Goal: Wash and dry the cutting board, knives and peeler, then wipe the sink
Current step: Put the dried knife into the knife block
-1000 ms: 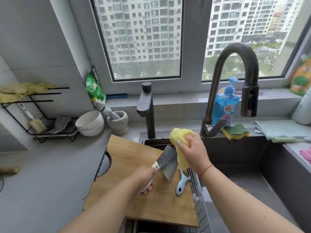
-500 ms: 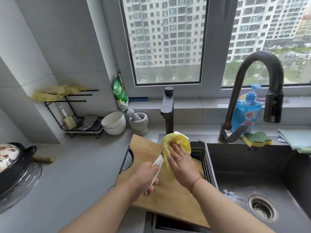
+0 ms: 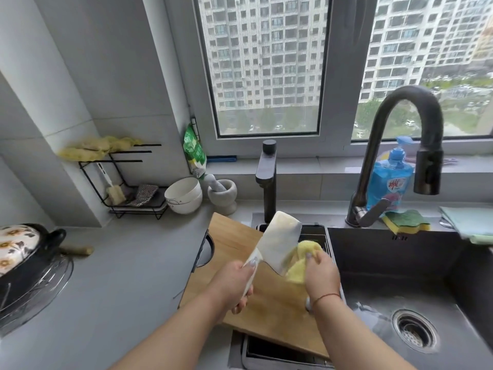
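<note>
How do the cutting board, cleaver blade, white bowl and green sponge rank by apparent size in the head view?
1. cutting board
2. cleaver blade
3. white bowl
4. green sponge

Blade and bowl look close; the blade is nearer the camera, so their order is unsure.

Home kitchen in a high-rise flat. Shown by a dark basin sink (image 3: 400, 263) with arched faucet (image 3: 405, 108), blue dish-soap bottle (image 3: 390, 180) and sponge (image 3: 406, 221) at its rim, a wooden cutting board (image 3: 234, 241) laid across the counter edge, stacked white bowls (image 3: 184, 194), a stone mortar (image 3: 224, 193), and a wire rack (image 3: 128, 182). Apartment towers stood beyond the window (image 3: 266, 65).
</note>
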`<state>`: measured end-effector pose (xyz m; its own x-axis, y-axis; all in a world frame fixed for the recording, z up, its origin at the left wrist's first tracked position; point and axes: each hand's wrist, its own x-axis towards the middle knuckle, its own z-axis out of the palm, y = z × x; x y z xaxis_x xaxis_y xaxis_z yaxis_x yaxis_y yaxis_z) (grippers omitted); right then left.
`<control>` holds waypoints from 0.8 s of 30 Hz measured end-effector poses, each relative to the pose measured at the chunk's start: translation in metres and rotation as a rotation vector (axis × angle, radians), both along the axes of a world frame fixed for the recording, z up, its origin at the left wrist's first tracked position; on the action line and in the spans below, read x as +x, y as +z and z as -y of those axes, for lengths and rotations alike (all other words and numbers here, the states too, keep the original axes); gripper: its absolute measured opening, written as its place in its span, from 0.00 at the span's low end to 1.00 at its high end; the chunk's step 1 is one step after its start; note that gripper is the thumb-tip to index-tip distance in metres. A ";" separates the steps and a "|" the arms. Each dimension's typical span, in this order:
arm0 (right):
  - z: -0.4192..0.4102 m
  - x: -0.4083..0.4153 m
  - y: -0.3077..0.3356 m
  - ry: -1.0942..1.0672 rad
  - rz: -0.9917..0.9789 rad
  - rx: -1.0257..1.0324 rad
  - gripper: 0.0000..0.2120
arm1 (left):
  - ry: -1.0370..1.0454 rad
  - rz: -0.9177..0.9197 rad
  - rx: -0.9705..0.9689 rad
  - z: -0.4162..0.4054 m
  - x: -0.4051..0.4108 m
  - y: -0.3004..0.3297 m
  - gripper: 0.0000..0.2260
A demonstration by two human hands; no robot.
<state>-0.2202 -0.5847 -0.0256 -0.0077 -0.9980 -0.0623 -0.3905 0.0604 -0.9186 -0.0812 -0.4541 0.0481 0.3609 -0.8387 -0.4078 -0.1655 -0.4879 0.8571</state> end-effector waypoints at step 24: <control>0.011 0.010 0.039 0.493 -0.418 -0.259 0.23 | -0.103 0.054 -0.023 0.003 -0.004 0.025 0.13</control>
